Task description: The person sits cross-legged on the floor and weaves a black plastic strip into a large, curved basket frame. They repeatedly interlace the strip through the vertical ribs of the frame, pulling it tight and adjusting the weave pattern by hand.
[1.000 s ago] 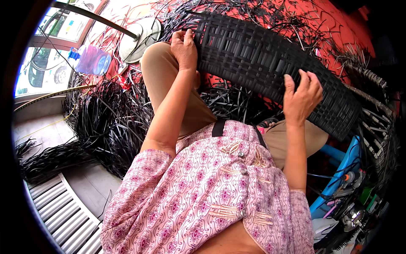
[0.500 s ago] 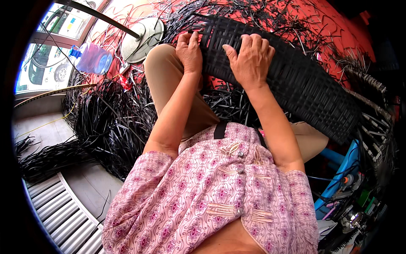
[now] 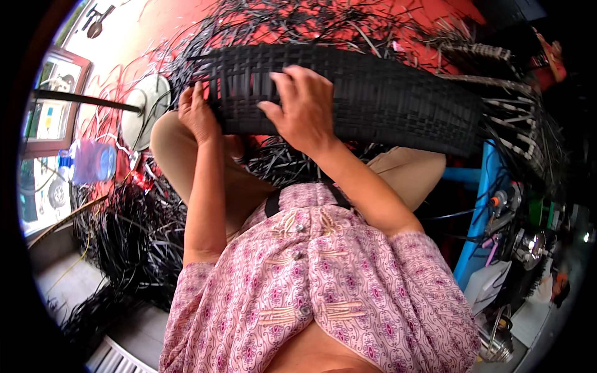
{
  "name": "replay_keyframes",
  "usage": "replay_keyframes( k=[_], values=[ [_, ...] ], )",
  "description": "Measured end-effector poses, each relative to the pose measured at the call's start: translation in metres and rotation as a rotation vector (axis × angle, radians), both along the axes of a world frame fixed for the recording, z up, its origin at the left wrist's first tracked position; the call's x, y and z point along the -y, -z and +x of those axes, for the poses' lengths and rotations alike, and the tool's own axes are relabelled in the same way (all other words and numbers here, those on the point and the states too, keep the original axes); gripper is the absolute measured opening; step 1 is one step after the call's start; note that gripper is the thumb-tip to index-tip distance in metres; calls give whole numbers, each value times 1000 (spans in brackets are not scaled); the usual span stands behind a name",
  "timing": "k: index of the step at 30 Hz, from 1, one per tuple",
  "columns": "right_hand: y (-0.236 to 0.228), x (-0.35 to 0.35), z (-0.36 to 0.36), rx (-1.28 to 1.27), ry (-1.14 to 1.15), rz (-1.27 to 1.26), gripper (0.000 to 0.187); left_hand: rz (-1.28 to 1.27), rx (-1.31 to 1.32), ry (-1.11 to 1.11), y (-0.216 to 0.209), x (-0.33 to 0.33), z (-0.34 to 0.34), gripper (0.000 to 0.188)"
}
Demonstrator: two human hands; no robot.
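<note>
A long black woven panel [image 3: 385, 102] of flat strips lies across in front of me, over my bent legs. Its left part shows an open lattice, while the weave is dense towards the right. My left hand [image 3: 200, 116] is closed at the panel's left end, fingers bent against the edge; any loose strip in its grip is too small to make out. Over the lattice part, my right hand [image 3: 303, 110] has its fingers apart and thumb out, holding nothing. Whether its fingertips touch the weave is unclear.
Loose black strips [image 3: 134, 233] heap on the left and beyond the panel on the red floor [image 3: 211, 22]. A round pale stand base [image 3: 146, 112] with a pole and a clear water bottle [image 3: 93, 161] are at left. A blue frame [image 3: 477, 214] and tools stand at right.
My view has turned, and the panel now lies more level across it. The right hand has shifted left over the lattice, its fingers more spread. My left hand stays at the panel's left end.
</note>
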State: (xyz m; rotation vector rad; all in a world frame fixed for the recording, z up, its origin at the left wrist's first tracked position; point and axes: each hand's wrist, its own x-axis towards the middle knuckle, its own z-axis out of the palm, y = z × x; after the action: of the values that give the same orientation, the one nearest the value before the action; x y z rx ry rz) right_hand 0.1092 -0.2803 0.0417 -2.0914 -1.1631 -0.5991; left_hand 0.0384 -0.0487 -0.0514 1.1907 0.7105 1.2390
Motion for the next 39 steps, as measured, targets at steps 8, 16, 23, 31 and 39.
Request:
replay_keyframes(
  k=[8, 16, 23, 31, 39],
  values=[
    [28, 88, 36, 50, 355, -155, 56, 8, -18, 8, -13, 7, -1, 11],
    [24, 178, 46, 51, 555, -2, 48, -7, -129, 16, -2, -8, -6, 9],
    [26, 254, 93, 80, 597, -98, 45, 43, -210, -10, -13, 3, -6, 17],
    [41, 319, 107, 119, 744, -97, 41, 58, -258, -28, -12, 2, -7, 17],
    [24, 347, 155, 46, 608, -62, 39, 68, -266, -25, -2, -12, -11, 18]
  ],
)
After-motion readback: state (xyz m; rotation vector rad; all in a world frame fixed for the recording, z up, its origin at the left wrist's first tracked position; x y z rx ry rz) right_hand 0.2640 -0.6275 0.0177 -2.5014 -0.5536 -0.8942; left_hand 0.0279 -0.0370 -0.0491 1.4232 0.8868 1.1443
